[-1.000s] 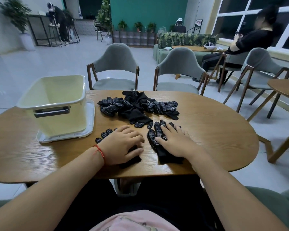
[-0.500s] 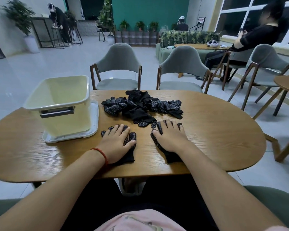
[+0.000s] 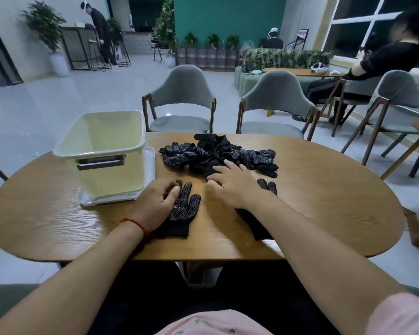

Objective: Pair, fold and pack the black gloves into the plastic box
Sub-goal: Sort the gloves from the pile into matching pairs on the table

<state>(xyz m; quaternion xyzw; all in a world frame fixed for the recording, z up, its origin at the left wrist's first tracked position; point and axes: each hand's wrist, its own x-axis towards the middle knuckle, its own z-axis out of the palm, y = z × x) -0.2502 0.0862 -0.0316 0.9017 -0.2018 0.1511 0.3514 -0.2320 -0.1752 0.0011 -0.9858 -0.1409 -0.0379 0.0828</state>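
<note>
Head view: left hand [image 3: 155, 204] curls its fingers on the left glove [image 3: 183, 213], right hand [image 3: 235, 187] lies spread over the right glove [image 3: 254, 224] — both by the tabletop's [image 3: 324, 201] near edge, parallel, cuffs toward the person.

The room is lit softly and evenly; pale glare is cast on the floor [image 3: 15, 139]. Edges are bowed by the wide lens, and the right hand [image 3: 230, 187] is slightly blurred.

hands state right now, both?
Left hand: fingers curled on the near glove; gripping or just resting, cannot tell.
Right hand: open, fingers straight, at the near edge of the glove pile.
</note>
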